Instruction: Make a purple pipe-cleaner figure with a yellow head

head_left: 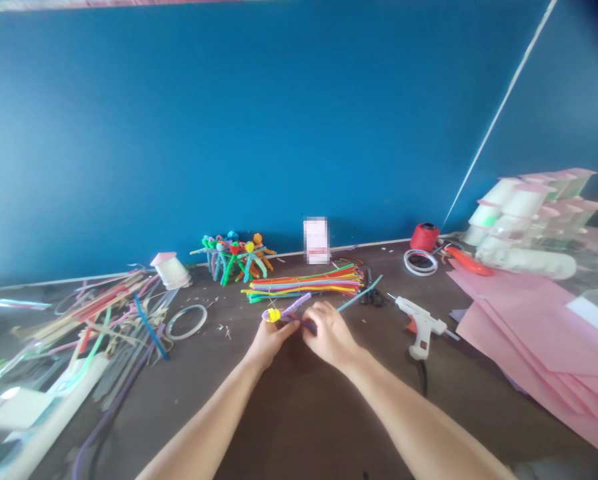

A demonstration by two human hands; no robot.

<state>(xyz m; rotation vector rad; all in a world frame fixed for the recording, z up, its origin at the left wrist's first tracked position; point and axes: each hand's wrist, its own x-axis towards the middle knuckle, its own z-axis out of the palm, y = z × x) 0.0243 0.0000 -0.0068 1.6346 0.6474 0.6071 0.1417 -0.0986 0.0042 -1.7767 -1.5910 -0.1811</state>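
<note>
My left hand [273, 339] and my right hand [329, 333] meet over the dark table [289, 413], both pinched on a small purple pipe-cleaner piece [293, 309] with a yellow loop at its left end. A teal pipe cleaner [361, 294] sticks out to the right from under my right hand. Just beyond my hands lies a bundle of coloured pipe cleaners [306, 283]. Several finished pipe-cleaner figures [235, 257] stand against the blue wall.
A white glue gun [421, 324] lies right of my hands, with black scissors [371, 293] close by. Pink paper sheets [533, 333] and stacked cups [523, 217] fill the right. A red thread spool [424, 237], tape rings [421, 262] and loose strips [93, 320] lie around.
</note>
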